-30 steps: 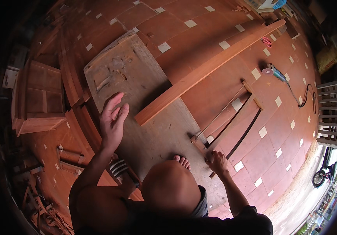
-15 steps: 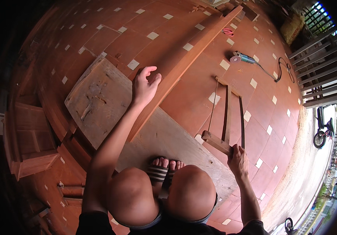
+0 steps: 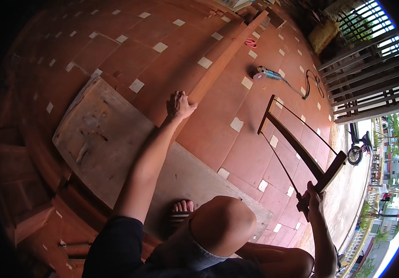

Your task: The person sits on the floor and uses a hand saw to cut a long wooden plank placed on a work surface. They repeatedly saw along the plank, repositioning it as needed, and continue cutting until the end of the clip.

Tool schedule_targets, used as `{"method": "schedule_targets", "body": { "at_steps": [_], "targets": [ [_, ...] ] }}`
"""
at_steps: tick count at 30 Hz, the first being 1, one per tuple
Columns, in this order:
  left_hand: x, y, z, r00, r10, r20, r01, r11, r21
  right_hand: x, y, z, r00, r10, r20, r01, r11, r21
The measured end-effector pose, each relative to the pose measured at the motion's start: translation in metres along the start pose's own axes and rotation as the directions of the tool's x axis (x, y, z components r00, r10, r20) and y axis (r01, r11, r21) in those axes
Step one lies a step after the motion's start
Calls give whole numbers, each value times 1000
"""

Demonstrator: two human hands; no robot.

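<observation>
A long reddish wooden beam [image 3: 227, 60] runs from near my feet toward the far end of the tiled floor. My left hand [image 3: 180, 106] grips it, fingers across its top and thumb on the right side. To the right, my right hand [image 3: 314, 197] is closed on the end of a wooden frame saw [image 3: 296, 141]. The saw is lifted and tilted, with its thin blade on the left and a dark cord on the right. Under the beam's near end lies a broad, weathered grey board [image 3: 106, 134], and my sandalled foot [image 3: 182, 208] rests on it.
An angle grinder [image 3: 267, 73] with a trailing cable lies on the floor past the saw. Pink-handled scissors [image 3: 251, 42] lie beside the beam. Dark wooden furniture [image 3: 32, 215] stands at left. A slatted gate [image 3: 370, 78] and a parked motorbike [image 3: 357, 143] are at right.
My left hand has come down onto the beam. My right hand has moved right and turned the saw, raising it. My right knee has swung out to the right, and the view has shifted.
</observation>
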State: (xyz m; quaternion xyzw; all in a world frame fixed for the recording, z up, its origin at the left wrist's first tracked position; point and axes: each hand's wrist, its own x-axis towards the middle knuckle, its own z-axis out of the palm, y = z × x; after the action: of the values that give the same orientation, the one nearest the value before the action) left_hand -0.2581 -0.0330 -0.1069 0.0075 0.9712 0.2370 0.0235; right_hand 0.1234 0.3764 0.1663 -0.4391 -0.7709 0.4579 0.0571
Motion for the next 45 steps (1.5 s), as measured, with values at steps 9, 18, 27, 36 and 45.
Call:
{"method": "schedule_targets", "body": {
  "at_steps": [9, 18, 27, 36, 45],
  "targets": [
    [69, 29, 29, 985, 169, 26, -167, 985, -42, -19, -78, 38, 974, -186, 132, 108, 886, 451],
    [57, 36, 44, 983, 161, -91, -170, 980, -103, 40, -48, 256, 852, -447, 271, 108, 657, 746],
    [55, 33, 35, 955, 232, -187, -274, 931, -242, 47, -26, 344, 812, -473, 342, -32, 549, 835],
    [60, 33, 39, 934, 284, -216, -330, 917, -225, 56, -27, 342, 791, -448, 417, -80, 599, 797],
    [59, 33, 43, 945, 248, -213, -294, 930, -220, 55, -25, 339, 774, -444, 451, -122, 593, 795]
  ]
}}
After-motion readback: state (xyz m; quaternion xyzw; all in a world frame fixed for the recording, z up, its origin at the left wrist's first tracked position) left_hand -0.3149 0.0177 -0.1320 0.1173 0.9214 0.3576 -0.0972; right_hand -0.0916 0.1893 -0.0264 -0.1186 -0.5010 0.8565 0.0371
